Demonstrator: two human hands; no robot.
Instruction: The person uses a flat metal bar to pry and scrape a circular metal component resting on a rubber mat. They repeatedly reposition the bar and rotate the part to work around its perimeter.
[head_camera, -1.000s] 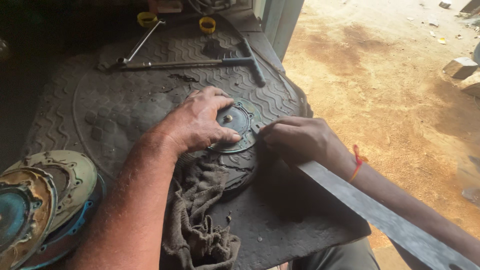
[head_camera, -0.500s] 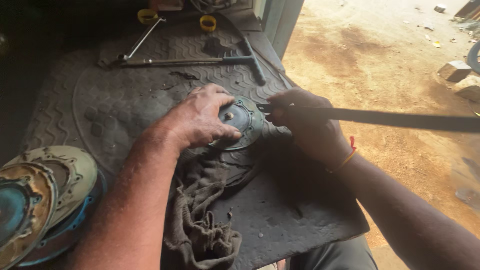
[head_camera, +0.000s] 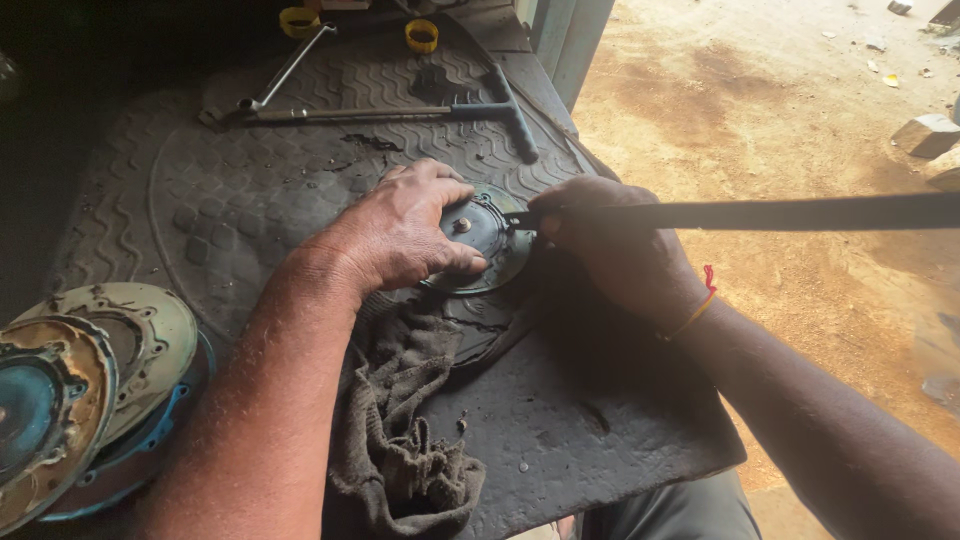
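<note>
Round metal disc (head_camera: 487, 238) sits mid-mat, pinned flat under the left hand (head_camera: 400, 228); the right hand (head_camera: 610, 250) grasps a long flat bar (head_camera: 780, 212) at its rim. Steady downward pressure looks wise.

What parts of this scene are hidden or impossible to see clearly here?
Head view:
- Round metal disc: near side covered by the left hand.
- Long flat bar: far end cut off by the right edge; its tip hidden by the right hand.
- Stacked plates: cut off at the left edge.
</note>
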